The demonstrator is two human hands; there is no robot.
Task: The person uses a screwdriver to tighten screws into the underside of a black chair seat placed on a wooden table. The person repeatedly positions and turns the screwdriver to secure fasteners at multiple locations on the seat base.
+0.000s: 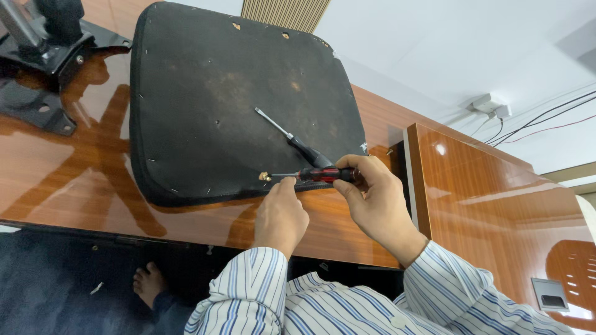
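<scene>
Lying upside down on the glossy wooden tabletop (pixel 74 180): one black seat cushion (pixel 236 99). Resting on the cushion's near part: two screwdrivers. Gripping one red-and-black screwdriver (pixel 326 174) at the cushion's near edge: right hand (pixel 372 201), fingers clenched around the handle. Pinching beside one brass screw (pixel 264 177) there: left hand (pixel 282 214). Lying loose just above: one black-handled screwdriver (pixel 292 139). Sitting beyond the cushion's far-left corner: one black metal chair base (pixel 43 56).

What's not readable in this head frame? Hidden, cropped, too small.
- Red-and-black screwdriver grip end: covered by right hand.
- Its tip at the brass fitting: too small.
- Left hand fingertips: behind the seat pad edge.
- Black metal bracket: cropped top-left.
</scene>
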